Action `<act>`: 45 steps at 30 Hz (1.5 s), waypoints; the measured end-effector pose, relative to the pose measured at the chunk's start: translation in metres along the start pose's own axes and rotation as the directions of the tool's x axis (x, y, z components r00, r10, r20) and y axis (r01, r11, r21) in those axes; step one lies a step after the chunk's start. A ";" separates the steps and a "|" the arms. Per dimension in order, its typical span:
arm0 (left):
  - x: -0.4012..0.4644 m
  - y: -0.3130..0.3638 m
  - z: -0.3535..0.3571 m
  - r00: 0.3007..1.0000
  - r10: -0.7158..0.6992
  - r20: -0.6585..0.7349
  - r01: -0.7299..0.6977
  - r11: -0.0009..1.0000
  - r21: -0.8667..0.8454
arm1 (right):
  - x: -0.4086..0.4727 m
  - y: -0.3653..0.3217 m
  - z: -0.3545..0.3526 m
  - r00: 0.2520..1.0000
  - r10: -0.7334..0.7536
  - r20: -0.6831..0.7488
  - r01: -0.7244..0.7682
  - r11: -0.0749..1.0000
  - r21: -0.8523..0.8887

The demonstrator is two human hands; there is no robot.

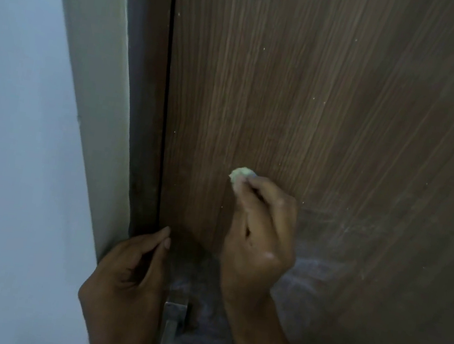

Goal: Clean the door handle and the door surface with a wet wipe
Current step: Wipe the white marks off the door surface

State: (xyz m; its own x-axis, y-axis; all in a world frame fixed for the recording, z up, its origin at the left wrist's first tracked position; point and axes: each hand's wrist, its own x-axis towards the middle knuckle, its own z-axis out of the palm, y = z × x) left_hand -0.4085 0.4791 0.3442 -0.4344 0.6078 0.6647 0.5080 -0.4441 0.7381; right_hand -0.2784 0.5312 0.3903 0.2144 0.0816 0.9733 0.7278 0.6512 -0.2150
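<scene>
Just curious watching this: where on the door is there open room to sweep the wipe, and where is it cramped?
Open: door above and right of the right hand pinching the wipe. Cramped: between left hand, frame and handle.

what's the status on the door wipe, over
Right hand pinches balled wet wipe against the door. Left hand loosely curled by door edge, holding nothing. Door handle below, nothing blocking.

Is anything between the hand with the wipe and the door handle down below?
Nothing separate blocks it. The right hand pinches the wipe against the door, above the handle. The left hand sits beside the handle, near the door edge.
</scene>
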 end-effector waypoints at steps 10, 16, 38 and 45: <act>-0.014 -0.001 0.014 0.993 0.100 0.061 -0.096 0.993 -0.073 | -0.007 0.022 -0.056 0.973 0.203 -0.107 -0.205 0.979 -0.007; -0.019 0.000 0.026 0.983 0.124 0.136 -0.114 0.990 -0.082 | -0.045 0.015 -0.046 0.929 -0.016 0.370 0.012 1.000 0.014; -0.022 0.036 0.034 0.966 0.172 0.195 -0.156 0.983 -0.095 | -0.072 0.029 -0.071 0.904 -0.053 0.423 0.088 0.994 -0.063; -0.015 0.061 0.048 0.948 0.212 0.238 -0.182 0.973 -0.142 | -0.017 0.036 -0.071 0.996 0.071 0.058 -0.067 0.996 -0.059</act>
State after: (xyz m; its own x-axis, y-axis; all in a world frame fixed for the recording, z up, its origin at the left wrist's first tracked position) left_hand -0.3353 0.4750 0.3734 -0.1270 0.6388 0.7588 0.4680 -0.6359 0.6137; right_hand -0.2097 0.5000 0.3605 0.2271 0.1711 0.9587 0.7491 0.5984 -0.2843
